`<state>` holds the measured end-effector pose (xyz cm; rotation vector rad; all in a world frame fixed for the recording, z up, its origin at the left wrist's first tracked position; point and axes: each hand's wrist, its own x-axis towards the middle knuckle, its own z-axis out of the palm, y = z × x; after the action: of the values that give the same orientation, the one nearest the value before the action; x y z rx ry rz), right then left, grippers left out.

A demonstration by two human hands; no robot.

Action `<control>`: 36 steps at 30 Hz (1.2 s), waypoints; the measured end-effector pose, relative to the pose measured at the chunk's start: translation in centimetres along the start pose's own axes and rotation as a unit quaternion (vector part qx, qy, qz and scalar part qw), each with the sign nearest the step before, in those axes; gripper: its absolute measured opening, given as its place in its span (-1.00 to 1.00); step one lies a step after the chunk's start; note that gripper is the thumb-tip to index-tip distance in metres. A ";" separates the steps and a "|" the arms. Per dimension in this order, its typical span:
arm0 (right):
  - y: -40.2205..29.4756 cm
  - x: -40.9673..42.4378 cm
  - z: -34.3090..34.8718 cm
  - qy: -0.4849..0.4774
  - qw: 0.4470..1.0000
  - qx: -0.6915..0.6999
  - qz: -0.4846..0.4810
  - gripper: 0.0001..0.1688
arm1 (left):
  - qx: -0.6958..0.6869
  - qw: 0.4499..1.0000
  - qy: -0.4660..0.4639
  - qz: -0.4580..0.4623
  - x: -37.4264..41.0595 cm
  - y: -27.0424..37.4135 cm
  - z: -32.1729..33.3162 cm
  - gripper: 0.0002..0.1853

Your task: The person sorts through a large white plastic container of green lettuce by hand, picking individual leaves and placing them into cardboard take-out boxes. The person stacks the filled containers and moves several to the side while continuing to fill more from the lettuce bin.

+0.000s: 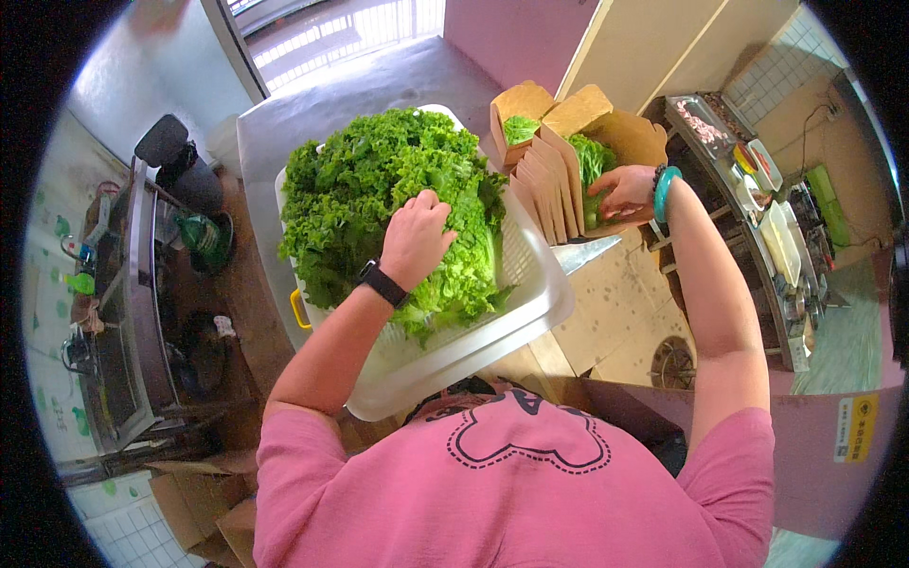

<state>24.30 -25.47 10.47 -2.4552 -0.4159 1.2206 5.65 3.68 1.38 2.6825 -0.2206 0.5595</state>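
Note:
A heap of curly green leaf lettuce (369, 184) fills a white plastic basket (529, 263). My left hand (419, 234), with a black watch at the wrist, rests on the heap, fingers curled into the leaves; its fingertips are hidden. To the right, my right hand (625, 195) reaches into an open kraft paper box (635, 135). Its fingers are apart, close against the lettuce in the box (591, 157). Several kraft boxes (547, 184) stand nested in a row beside it. Another open kraft box (504, 131) behind them also holds lettuce (522, 130).
A knife blade (586, 253) juts out below the nested boxes, near my right hand. Basket and boxes stand on a grey metal table (263, 163). Along the right wall, a counter (770, 284) bears food trays (699, 128). At left are a metal rack (131, 312) and a dark bin (195, 181).

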 end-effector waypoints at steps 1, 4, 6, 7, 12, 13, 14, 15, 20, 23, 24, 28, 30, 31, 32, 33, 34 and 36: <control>0.1 0.6 -0.2 -0.025 1.000 0.008 0.003 -0.48 | -0.006 1.000 0.001 0.001 -0.1 0.0 0.1 -0.75; -1.6 -1.6 -0.9 0.060 0.996 -0.062 0.033 -0.55 | -0.026 1.000 0.006 -0.002 -0.4 -0.5 -0.2 -0.76; -4.2 -3.6 0.3 0.238 0.950 -0.167 -0.115 -0.68 | -0.064 0.998 0.014 -0.020 -1.0 -1.1 -0.4 -0.76; -5.6 -4.6 1.9 0.338 0.904 -0.159 -0.208 -0.73 | -0.083 0.996 0.020 -0.027 -1.2 -1.4 -0.6 -0.75; -9.1 -1.7 10.8 0.057 0.968 -0.029 -0.243 -0.71 | -0.151 0.986 0.017 -0.075 -1.6 -2.1 -0.9 -0.85; -9.0 0.1 12.5 0.023 0.965 -0.154 -0.211 -0.64 | -0.152 0.986 0.009 -0.067 -1.6 -2.0 -1.0 -0.87; -7.6 2.9 14.1 0.016 0.939 -0.258 -0.225 -0.61 | -0.155 0.986 0.002 -0.054 -1.5 -1.8 -1.2 -0.89; -5.5 5.9 15.7 0.003 0.934 -0.277 -0.225 -0.59 | -0.157 0.987 -0.006 -0.042 -1.4 -1.6 -1.1 -0.91; -3.9 10.7 19.8 -0.006 0.946 -0.236 -0.222 -0.50 | -0.220 0.971 -0.045 -0.077 -2.8 -1.7 -1.1 -0.89; -0.9 12.7 20.9 0.092 0.947 -0.247 -0.185 -0.58 | -0.269 0.955 -0.096 -0.080 -2.8 -1.1 -0.7 -0.87; -2.3 11.4 20.7 0.109 0.956 -0.224 -0.158 -0.60 | -0.286 0.946 -0.117 -0.096 -3.2 -1.6 -0.3 -0.86; -5.8 4.4 20.0 0.283 0.936 -0.039 -0.204 -0.76 | -0.337 0.921 -0.155 -0.119 -3.5 -1.1 0.6 -0.76; -5.5 3.4 20.3 0.322 0.912 0.096 -0.234 -0.72 | -0.362 0.905 -0.184 -0.125 -2.9 -0.3 1.3 -0.69; -5.2 3.3 20.6 0.311 0.898 0.179 -0.257 -0.70 | -0.389 0.891 -0.185 -0.142 -2.6 0.1 1.4 -0.70; -4.9 3.2 21.0 0.296 0.876 0.260 -0.279 -0.68 | -0.414 0.877 -0.185 -0.159 -2.3 0.5 1.4 -0.71; -4.7 3.0 21.2 0.278 0.847 0.340 -0.300 -0.66 | -0.439 0.862 -0.185 -0.176 -2.0 1.0 1.2 -0.72; -4.6 2.8 21.2 0.272 0.849 0.337 -0.301 -0.61 | -0.549 0.795 -0.155 -0.205 -2.0 1.0 1.9 -0.73; -5.1 2.1 21.2 0.255 0.858 0.330 -0.300 -0.56 | -0.576 0.776 -0.114 -0.229 -1.9 1.5 1.4 -0.76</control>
<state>7.89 -15.99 -0.50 -1.7364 -0.4578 0.3294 4.02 1.89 -0.08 1.4728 0.0454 -0.0962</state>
